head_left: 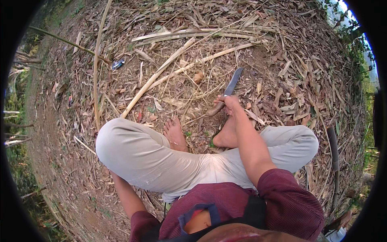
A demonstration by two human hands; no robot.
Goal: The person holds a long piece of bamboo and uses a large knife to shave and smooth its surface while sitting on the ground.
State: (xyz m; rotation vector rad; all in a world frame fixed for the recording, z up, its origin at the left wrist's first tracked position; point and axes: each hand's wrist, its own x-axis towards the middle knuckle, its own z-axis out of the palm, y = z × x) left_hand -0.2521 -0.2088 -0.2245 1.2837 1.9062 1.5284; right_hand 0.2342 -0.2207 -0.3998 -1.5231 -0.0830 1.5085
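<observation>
My right hand (229,103) is closed around a large knife (233,82) just in front of my right foot. Its long dark blade points forward and slightly right, and its curved brown wooden handle shows below my fingers. My left forearm (128,197) runs down beside my bent left leg. The left hand itself is hidden behind the knee. Ahead of my feet lie pale split wooden strips (159,76), some crossing each other. A further pair of long strips (189,32) lies beyond them.
Dry leaves and shavings (278,64) cover the ground. At the left stand a long thin stick (96,68) and a greenish pole (66,39), with a small blue packet (117,63) nearby. A dark branch (333,151) lies right of my right knee. Green plants line the right edge.
</observation>
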